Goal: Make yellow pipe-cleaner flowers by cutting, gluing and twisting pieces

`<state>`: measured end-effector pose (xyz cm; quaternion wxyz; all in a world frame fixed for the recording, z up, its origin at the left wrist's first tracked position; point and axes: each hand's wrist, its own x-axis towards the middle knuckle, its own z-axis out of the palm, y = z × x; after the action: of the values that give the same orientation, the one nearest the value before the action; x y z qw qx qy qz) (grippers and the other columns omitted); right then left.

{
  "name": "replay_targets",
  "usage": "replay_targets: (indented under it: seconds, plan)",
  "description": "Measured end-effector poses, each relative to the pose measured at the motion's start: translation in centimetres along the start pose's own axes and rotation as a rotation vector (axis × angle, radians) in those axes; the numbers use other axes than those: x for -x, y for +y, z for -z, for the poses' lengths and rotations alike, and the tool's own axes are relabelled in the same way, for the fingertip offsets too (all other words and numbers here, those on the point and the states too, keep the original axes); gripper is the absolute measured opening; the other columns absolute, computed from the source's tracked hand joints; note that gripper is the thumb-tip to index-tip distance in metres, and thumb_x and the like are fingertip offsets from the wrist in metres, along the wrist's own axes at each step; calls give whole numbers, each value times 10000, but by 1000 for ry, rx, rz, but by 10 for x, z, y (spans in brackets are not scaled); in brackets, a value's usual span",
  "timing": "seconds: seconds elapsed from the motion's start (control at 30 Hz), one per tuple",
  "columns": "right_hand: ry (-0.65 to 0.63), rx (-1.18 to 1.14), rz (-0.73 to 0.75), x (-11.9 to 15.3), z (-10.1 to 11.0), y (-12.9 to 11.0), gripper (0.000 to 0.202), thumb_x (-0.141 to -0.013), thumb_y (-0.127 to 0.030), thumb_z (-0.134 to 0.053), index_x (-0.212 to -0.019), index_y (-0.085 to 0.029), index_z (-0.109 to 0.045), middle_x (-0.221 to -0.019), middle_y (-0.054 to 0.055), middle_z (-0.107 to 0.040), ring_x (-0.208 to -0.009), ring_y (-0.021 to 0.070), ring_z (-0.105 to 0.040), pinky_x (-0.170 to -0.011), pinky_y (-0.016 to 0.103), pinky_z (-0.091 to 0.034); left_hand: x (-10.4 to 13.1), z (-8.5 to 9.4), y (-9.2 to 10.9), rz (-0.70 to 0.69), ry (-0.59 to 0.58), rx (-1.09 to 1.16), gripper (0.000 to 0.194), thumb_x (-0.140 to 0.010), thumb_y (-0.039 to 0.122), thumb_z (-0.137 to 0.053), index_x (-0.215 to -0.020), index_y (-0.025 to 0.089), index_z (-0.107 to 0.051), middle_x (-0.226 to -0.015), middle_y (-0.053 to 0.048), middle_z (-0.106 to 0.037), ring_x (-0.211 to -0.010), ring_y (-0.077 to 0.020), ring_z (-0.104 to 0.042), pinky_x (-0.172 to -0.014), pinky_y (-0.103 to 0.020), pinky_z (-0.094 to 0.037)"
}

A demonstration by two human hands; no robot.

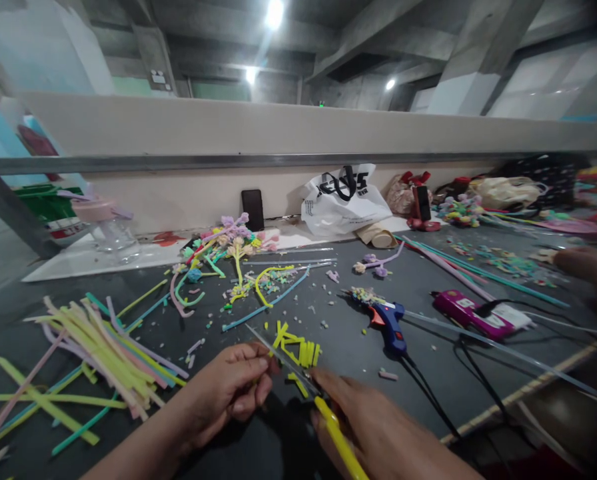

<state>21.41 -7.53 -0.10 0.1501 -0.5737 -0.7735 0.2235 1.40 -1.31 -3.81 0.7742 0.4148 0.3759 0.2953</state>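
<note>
My right hand (pixel 363 413) grips scissors with a yellow handle (pixel 336 433). Their metal blades point away to the left, with the tip beside the fingertips of my left hand (pixel 241 387). The left fingers are pinched together, and a bit of yellow shows between them, seemingly a yellow pipe cleaner mostly hidden by the hand. Just beyond the blades lies a small group of short cut yellow pipe cleaner pieces (pixel 306 353). A bundle of long pastel pipe cleaners (pixel 113 347) lies on the table left of my left hand.
A blue glue gun (pixel 392 327) with a trailing cord lies to the right, near a purple-and-white device (pixel 473 313). Finished fuzzy flowers (pixel 236 233), a phone (pixel 252 208) and a white bag (pixel 346 203) are at the back. Another person's hand (pixel 591 273) appears at the right edge.
</note>
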Motion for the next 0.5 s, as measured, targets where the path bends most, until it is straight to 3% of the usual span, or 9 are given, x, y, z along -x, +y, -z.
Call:
replay_targets:
  seconds: [0.2, 0.3, 0.4, 0.5]
  plan:
    - [-35, -41, 20, -5, -9, 15, 385, -755, -143, -496, -1136, -185, -529, -830, 94, -681, -642, 172, -621, -586, 250, -453, -3, 2, -2, -21, -12, -17, 182, -806, 298, -496, -786, 124, -549, -514, 25, -508, -322, 2, -255, -354, -154, -147]
    - [-30, -56, 0, -4, -9, 17, 371, -744, -141, -503, -1109, -194, -546, -802, 83, -681, -664, 180, -624, -608, 255, -453, -4, 2, -3, -44, 14, 2, 247, -822, 362, -479, -796, 124, -543, -624, -20, -568, -368, -24, -396, -351, -147, -231]
    - [-44, -62, -18, -2, -7, 18, 359, -745, -151, -502, -1095, -214, -550, -795, 65, -682, -681, 186, -627, -612, 257, -454, -5, 3, -1, -84, 22, 75, 262, -824, 375, -476, -841, 123, -546, -759, -71, -603, -586, -116, -578, -493, -203, -425]
    - [-33, -51, -20, -2, -7, 18, 364, -748, -153, -499, -1102, -224, -545, -809, 66, -684, -676, 187, -627, -608, 261, -453, -5, 2, 1, -89, 18, 125, 248, -825, 358, -482, -856, 120, -545, -796, -76, -602, -691, -154, -606, -621, -274, -475]
